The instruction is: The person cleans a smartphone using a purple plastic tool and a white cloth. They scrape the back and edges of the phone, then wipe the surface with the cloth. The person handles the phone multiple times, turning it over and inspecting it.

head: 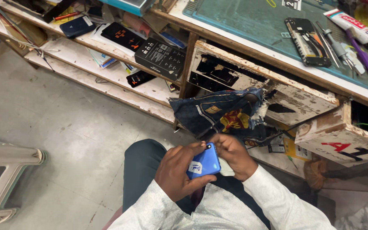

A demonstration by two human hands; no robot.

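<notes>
I hold a small blue phone point(204, 162) with a white sticker on its back, low over my lap. My left hand point(176, 171) wraps around its left side and underside. My right hand point(234, 156) grips its right edge, with fingers curled over the top. Both hands touch the phone. Its screen side faces down and is hidden.
A worn wooden drawer point(286, 91) hangs open ahead, with a piece of denim cloth point(222, 111) draped from it. On the green mat point(243, 19) above lie a disassembled phone point(307, 40), tools and a glue tube point(352, 25). Shelves at left hold boxes point(160, 57) and phones. Grey floor lies left.
</notes>
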